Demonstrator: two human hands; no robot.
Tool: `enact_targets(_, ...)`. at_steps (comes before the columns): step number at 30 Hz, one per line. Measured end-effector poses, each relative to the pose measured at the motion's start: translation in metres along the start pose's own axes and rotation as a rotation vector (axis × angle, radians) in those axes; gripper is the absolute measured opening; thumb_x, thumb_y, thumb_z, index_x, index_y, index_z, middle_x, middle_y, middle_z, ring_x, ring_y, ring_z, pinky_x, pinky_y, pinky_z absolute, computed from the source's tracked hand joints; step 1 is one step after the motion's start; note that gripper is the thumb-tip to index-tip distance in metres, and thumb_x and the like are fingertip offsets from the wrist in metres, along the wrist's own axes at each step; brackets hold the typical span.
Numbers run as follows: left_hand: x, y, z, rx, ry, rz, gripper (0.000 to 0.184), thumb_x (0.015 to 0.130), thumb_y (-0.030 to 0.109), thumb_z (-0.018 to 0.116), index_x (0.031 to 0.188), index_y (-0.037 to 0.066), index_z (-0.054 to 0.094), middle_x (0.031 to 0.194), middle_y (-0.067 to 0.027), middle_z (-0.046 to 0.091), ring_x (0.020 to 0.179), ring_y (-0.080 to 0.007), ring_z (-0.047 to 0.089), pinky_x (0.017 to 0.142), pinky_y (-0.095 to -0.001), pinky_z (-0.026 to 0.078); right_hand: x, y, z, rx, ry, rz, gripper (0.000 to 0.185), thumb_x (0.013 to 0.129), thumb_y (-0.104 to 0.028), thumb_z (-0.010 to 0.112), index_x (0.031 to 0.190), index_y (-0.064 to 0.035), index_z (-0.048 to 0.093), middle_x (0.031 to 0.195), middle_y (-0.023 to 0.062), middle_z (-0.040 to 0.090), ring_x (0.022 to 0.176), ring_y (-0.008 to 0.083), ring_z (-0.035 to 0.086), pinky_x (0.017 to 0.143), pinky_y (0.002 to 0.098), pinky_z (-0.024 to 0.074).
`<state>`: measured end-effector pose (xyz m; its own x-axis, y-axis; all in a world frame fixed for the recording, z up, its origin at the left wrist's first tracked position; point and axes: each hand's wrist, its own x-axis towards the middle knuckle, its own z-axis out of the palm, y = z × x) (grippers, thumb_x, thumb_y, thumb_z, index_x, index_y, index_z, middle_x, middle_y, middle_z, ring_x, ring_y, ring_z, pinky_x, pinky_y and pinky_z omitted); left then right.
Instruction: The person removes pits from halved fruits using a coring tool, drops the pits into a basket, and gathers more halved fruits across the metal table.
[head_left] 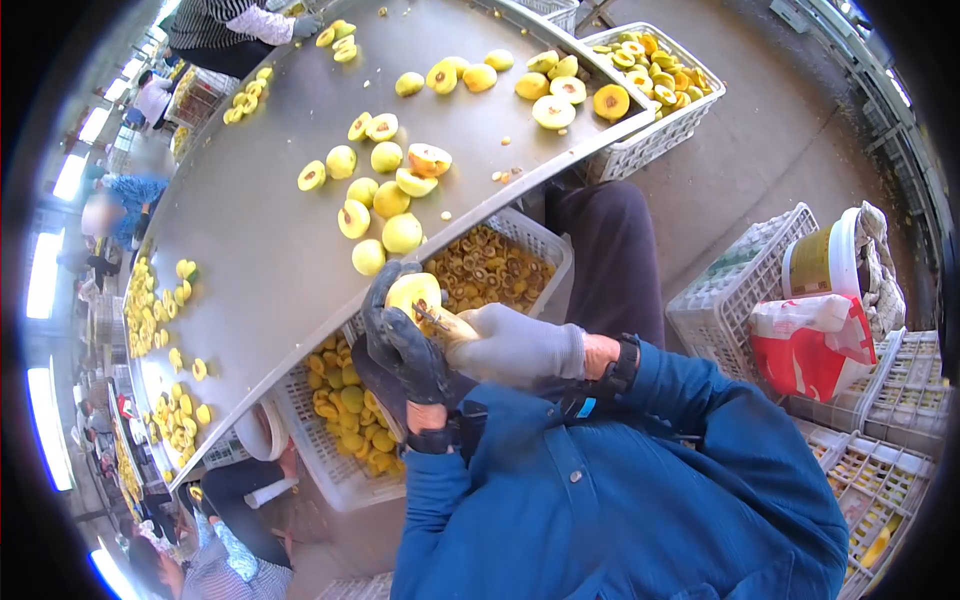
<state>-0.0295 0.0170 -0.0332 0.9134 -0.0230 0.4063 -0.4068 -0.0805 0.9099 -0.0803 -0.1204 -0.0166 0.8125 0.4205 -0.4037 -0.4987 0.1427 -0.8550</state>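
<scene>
My left hand (pixel 398 338), in a dark glove, is closed around a yellow peach half (pixel 408 290) with its cut face toward my other hand. My right hand (pixel 520 345), in a grey glove, grips a pitting knife (pixel 456 326) with a pale handle. The knife's metal tip is at the brown middle of the peach half. Both hands are just off the near edge of the metal table (pixel 260 200). Under them stands a crate of pits and scraps (pixel 487 268). Whole and halved peaches (pixel 402 233) lie on the table close by.
A crate of peach halves (pixel 660 75) stands beyond the table's right end. Another crate of peaches (pixel 350 410) is below left. At right are a stacked crate (pixel 735 285), a bucket (pixel 825 258) and a red-white bag (pixel 810 345). Other people work along the table.
</scene>
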Motion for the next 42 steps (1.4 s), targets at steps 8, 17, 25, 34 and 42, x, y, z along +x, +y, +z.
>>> enact_targets(8, 0.026, 0.003, -0.031, -0.065, -0.402, -0.089, 0.055, 0.103, 0.043, 0.033, 0.112, -0.002, 0.062, 0.096, -0.0135, 0.068, 0.087, -0.0227, 0.065, 0.082, -0.0353, 0.053, 0.003, 0.006, -0.004, -0.277, -0.024, -0.068, 0.018, 0.087, -0.017, 0.061, 0.095, -0.0002, 0.061, 0.073, 0.0042, 0.063, 0.072, 0.0118, 0.060, 0.064, 0.0314, 0.0470)
enact_targets(17, 0.025, -0.012, -0.026, -0.373, -0.347, -0.235, 0.062, 0.099, 0.056, 0.039, 0.109, -0.001, 0.061, 0.091, -0.0154, 0.066, 0.074, -0.0230, 0.063, 0.070, -0.0348, 0.054, 0.011, 0.007, -0.005, -0.063, -0.122, -0.002, 0.021, 0.088, -0.019, 0.062, 0.096, 0.0002, 0.062, 0.072, 0.0029, 0.064, 0.069, 0.0106, 0.059, 0.062, 0.0319, 0.0484)
enact_targets(25, 0.016, -0.003, -0.038, -0.013, -0.450, -0.219, 0.044, 0.098, 0.038, 0.047, 0.109, -0.001, 0.063, 0.094, -0.0134, 0.068, 0.084, -0.0202, 0.065, 0.077, -0.0334, 0.053, 0.004, -0.016, -0.030, -0.257, -0.233, 0.129, 0.027, 0.088, -0.023, 0.065, 0.103, -0.0010, 0.068, 0.082, 0.0034, 0.066, 0.070, 0.0095, 0.062, 0.062, 0.0264, 0.0522)
enact_targets(34, 0.023, -0.013, -0.030, -0.546, -0.264, -0.348, 0.055, 0.100, 0.049, 0.037, 0.102, 0.001, 0.063, 0.091, -0.0135, 0.065, 0.080, -0.0211, 0.063, 0.073, -0.0336, 0.053, 0.024, -0.012, -0.004, -0.330, -0.184, -0.171, 0.020, 0.089, -0.018, 0.062, 0.100, -0.0020, 0.065, 0.079, 0.0014, 0.063, 0.069, 0.0073, 0.057, 0.061, 0.0259, 0.0480)
enact_targets(42, 0.012, -0.024, -0.007, -1.001, -0.078, -0.465, 0.058, 0.098, 0.058, 0.037, 0.114, 0.007, 0.059, 0.101, -0.0102, 0.062, 0.090, -0.0241, 0.061, 0.078, -0.0358, 0.053, 0.035, 0.010, -0.009, -0.667, 0.071, -0.444, 0.025, 0.089, -0.026, 0.062, 0.089, -0.0011, 0.059, 0.065, 0.0137, 0.064, 0.058, 0.0269, 0.064, 0.057, 0.0373, 0.0503)
